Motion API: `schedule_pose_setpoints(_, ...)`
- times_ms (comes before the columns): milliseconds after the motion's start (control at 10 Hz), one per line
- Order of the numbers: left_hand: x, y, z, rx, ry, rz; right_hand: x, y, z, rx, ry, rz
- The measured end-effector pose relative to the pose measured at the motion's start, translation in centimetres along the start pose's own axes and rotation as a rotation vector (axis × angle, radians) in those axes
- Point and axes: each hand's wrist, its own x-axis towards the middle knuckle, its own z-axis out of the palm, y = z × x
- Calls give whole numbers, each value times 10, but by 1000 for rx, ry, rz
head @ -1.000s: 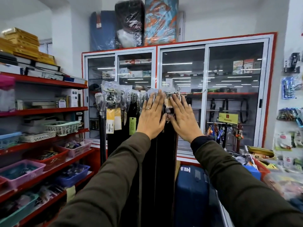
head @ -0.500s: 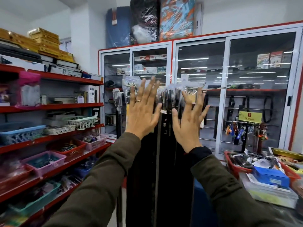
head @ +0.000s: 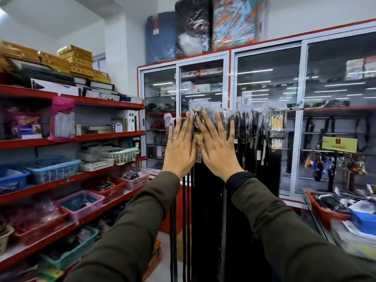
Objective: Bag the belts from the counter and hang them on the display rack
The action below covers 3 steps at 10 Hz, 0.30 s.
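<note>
Several black belts in clear plastic bags (head: 254, 139) hang in a row from a metal display rail (head: 293, 107) in front of the glass cabinet. My left hand (head: 179, 149), a ring on one finger, is raised flat with fingers spread against the left end of the row. My right hand (head: 217, 149) is raised beside it, fingers apart, palm toward the bagged belts. Neither hand holds anything. The buckle ends behind my hands are mostly hidden. Long black belt straps (head: 203, 220) hang down below my wrists.
Red shelves (head: 71, 180) with plastic baskets of small goods line the left side. A glass-door cabinet (head: 264, 88) stands behind the rail. At right, a counter holds a red tray (head: 325, 214) and a blue box (head: 364, 220). Wrapped suitcases (head: 203, 27) sit on the cabinet.
Both hands have slid leftward along the hanging row and moved close together. The camera has swung left, so the bagged belts now lie mostly to the right of my hands.
</note>
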Motion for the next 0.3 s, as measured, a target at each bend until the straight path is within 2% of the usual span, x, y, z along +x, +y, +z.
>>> schedule_pose_setpoints(100, 4, -1, 7, -35, -34, -23, 1, 3, 4, -53, -16, 9)
schedule_pose_setpoints(300, -7, 11, -1, -69, 53, -52, -20, 8, -8, -55, 8, -6)
